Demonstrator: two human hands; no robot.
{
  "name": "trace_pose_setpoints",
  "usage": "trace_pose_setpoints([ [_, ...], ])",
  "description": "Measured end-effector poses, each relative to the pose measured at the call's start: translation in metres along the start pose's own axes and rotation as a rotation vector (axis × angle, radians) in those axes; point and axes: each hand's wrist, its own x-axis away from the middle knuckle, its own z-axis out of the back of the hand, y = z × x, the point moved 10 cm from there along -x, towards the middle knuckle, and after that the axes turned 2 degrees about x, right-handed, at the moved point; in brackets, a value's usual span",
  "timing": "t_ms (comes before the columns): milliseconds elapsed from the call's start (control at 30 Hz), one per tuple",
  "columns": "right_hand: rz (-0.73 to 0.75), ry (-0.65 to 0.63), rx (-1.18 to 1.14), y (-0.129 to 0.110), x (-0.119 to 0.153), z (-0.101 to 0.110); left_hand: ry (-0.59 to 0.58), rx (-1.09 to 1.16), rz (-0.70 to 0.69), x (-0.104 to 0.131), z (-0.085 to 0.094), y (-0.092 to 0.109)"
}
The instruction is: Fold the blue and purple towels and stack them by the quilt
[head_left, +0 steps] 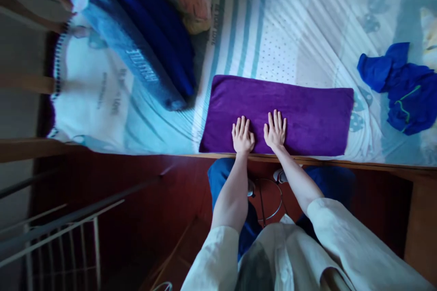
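A purple towel (pixel 317 118) lies spread out near the front edge of the bed, its long side along that edge. My left hand (pixel 243 135) rests flat on it, left of the middle, fingers stretched away from me. Beside it, a short gap to the right, my right hand (pixel 275 131) also presses flat on the cloth with its fingers apart. Neither hand grips anything. The towel looks mostly smooth, with slight creases.
The bed sheet (pixel 280 50) is pale with stripes and wrinkles. Left of the towel lie a rolled grey-blue cloth (pixel 136 50) and a blue bundle (pixel 160 22). A crumpled blue garment (pixel 413 86) is at right. A white metal rack (pixel 64 236) stands lower left.
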Motion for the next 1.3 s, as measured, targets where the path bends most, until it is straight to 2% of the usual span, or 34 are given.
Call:
trace_pose_setpoints([
  [300,-0.015,0.044,0.005,0.005,0.001,0.004,-0.078,-0.039,0.013,0.0,-0.007,-0.001],
  [467,-0.035,0.04,-0.025,0.006,0.0,0.002,-0.204,-0.116,0.009,0.001,-0.018,0.005],
  [533,-0.037,0.037,-0.032,0.007,0.001,0.002,-0.232,-0.108,-0.015,-0.001,-0.017,0.006],
  [633,-0.042,0.041,-0.04,0.007,0.001,0.003,-0.317,-0.086,-0.167,-0.006,-0.002,-0.001],
  [700,-0.044,0.041,-0.042,0.007,0.001,0.003,-0.417,-0.091,-0.293,-0.007,0.017,-0.019],
  [733,-0.045,0.039,-0.042,0.007,0.001,0.003,-0.426,-0.104,-0.304,-0.01,0.032,-0.035],
  [833,-0.048,0.035,-0.044,0.007,0.001,0.003,-0.323,-0.156,-0.19,-0.019,0.082,-0.09],
  [900,-0.048,0.035,-0.046,0.007,0.001,0.003,-0.306,-0.168,-0.167,-0.017,0.098,-0.109],
  [967,-0.044,0.032,-0.046,0.006,0.001,0.003,-0.306,-0.179,-0.155,-0.013,0.103,-0.113],
  [1067,-0.042,0.025,-0.046,0.006,0.001,0.003,-0.278,-0.22,-0.111,-0.011,0.102,-0.105],
  [1167,-0.043,0.022,-0.054,0.006,0.001,0.003,-0.226,-0.252,-0.098,-0.019,0.093,-0.078],
  [1233,-0.046,0.024,-0.062,0.006,0.001,0.003,-0.253,-0.228,-0.172,-0.029,0.072,-0.046],
  [1300,-0.049,0.03,-0.07,0.006,0.002,0.004,-0.341,-0.178,-0.299,-0.039,0.04,-0.008],
])
